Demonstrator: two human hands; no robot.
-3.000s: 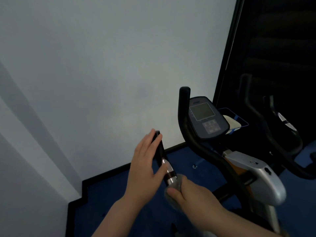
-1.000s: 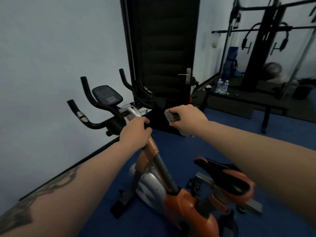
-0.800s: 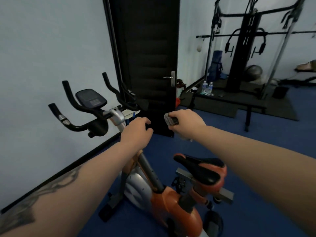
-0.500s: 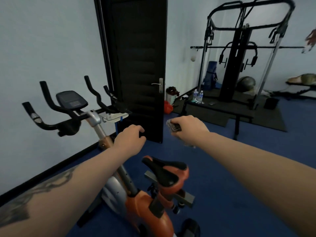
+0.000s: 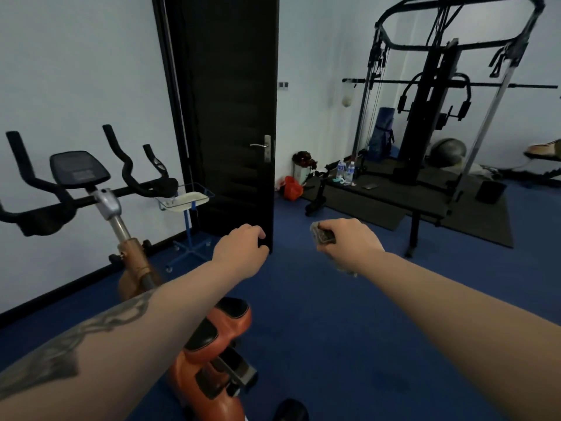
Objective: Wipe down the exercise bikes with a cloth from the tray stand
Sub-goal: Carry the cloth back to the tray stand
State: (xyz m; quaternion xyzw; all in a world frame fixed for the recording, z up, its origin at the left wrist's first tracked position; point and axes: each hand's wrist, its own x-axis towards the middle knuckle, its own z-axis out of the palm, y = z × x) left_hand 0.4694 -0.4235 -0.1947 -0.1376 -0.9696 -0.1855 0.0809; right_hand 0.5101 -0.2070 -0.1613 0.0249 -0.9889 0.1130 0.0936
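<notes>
The cloth (image 5: 323, 237) is held bunched in the right hand (image 5: 352, 241), fingers closed around it, so that it is carried clear of the floor. The left hand (image 5: 241, 250) is loosely curled, gripping nothing, and hangs free above the orange exercise bike (image 5: 209, 354). The tray stand (image 5: 185, 202) is positioned just beside the handlebars (image 5: 133, 180), against the door (image 5: 230, 117), presumably for easy reach.

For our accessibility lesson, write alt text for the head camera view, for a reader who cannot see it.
Two bare arms reach forward over an orange exercise bike; the right hand grips a grey cloth, the left hand is loosely curled and empty. A tray stand stands by a black door.
</notes>
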